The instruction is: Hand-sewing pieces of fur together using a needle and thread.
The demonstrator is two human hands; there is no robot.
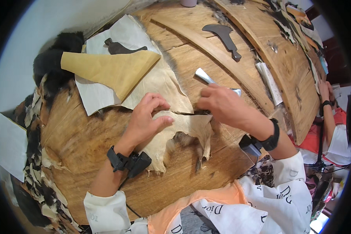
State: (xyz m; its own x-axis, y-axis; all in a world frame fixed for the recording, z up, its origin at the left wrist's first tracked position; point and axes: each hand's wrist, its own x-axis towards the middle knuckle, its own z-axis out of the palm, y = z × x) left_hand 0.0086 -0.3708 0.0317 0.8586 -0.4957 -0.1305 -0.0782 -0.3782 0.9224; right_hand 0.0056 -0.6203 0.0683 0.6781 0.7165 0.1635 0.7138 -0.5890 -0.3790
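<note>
A small cream pelt piece [187, 123], skin side up with ragged legs and some fur showing at its lower edge, lies on the wooden board. My left hand [146, 117] grips its upper left part, thumb on top and fingers curled. At its upper right edge my right hand [220, 103] is closed, fingertips pinched together; what they hold is hidden. Behind that hand a silver metal tool [202, 75] with a flared end partly shows. A larger pelt [162, 84] lies just beyond, under a tan sheet [109, 68] and white paper.
The wooden board [93, 156] bears two long wooden strips [218, 62], a dark crescent-bladed tool [222, 37], another dark tool [123, 47] and a white folded strip [269, 84]. Fur scraps [35, 163] line the left edge. At far right are another person's hands [325, 91].
</note>
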